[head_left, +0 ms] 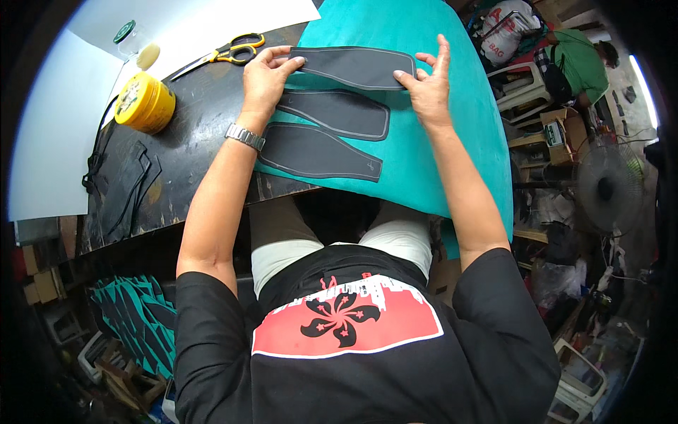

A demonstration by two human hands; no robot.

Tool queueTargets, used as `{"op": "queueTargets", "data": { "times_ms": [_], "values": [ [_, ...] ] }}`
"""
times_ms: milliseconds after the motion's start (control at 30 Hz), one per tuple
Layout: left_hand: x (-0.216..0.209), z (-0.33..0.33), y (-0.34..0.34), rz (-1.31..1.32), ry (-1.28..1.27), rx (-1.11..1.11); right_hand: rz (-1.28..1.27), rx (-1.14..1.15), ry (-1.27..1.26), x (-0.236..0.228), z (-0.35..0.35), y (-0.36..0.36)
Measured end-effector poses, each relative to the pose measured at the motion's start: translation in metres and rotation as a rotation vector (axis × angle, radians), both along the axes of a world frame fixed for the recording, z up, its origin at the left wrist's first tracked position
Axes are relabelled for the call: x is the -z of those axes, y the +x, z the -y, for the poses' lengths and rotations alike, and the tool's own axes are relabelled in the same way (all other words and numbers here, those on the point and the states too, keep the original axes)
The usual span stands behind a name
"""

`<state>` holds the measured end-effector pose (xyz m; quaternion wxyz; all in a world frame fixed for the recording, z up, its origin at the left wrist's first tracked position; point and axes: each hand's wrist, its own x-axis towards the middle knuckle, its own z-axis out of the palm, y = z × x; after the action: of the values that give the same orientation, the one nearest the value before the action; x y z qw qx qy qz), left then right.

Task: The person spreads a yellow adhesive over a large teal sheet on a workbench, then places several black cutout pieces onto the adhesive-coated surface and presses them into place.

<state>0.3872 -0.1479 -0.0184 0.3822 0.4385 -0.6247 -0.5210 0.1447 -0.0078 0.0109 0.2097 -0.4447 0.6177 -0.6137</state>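
A teal sheet [424, 42] lies over the dark worktable [198, 134]. Three dark grey shaped pieces with stitched edges lie on it in a row. My left hand [265, 74] presses the left end of the farthest piece [353, 66], and my right hand [429, 81] holds its right end with fingers spread. The middle piece [335, 113] and the nearest piece [318, 152] lie flat just below, untouched. A metal watch [245, 136] is on my left wrist.
Yellow-handled scissors [226, 55] lie left of my left hand. A yellow round tin [145, 104] and a small green-lidded jar [131, 39] stand at the table's left by white paper [63, 127]. Another person in green [579, 60] and a fan [607, 187] are at right.
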Motion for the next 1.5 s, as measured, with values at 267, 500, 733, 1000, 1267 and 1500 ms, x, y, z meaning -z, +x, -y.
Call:
{"op": "queueTargets", "data": {
  "times_ms": [267,500,733,1000,1267,1500],
  "values": [
    [0.015,0.024,0.001,0.139,-0.165,-0.034,-0.046,0.005,-0.040,0.030,0.014,-0.005],
    [-0.026,0.019,0.018,0.416,-0.235,0.264,-0.059,-0.133,-0.117,-0.058,0.013,0.002],
    [-0.107,-0.007,-0.020,-0.558,0.037,0.858,-0.072,-0.819,-0.254,-0.162,0.036,0.019],
    [-0.061,-0.011,-0.043,-0.812,0.256,0.057,0.525,-0.657,-0.027,-0.058,0.020,0.032],
    [-0.013,0.003,-0.011,-0.352,0.253,0.014,0.253,-0.276,0.116,-0.019,0.016,0.010],
    [-0.001,0.014,0.005,0.098,-0.013,0.042,0.075,-0.170,0.190,-0.007,0.022,0.004]
  ]
}}
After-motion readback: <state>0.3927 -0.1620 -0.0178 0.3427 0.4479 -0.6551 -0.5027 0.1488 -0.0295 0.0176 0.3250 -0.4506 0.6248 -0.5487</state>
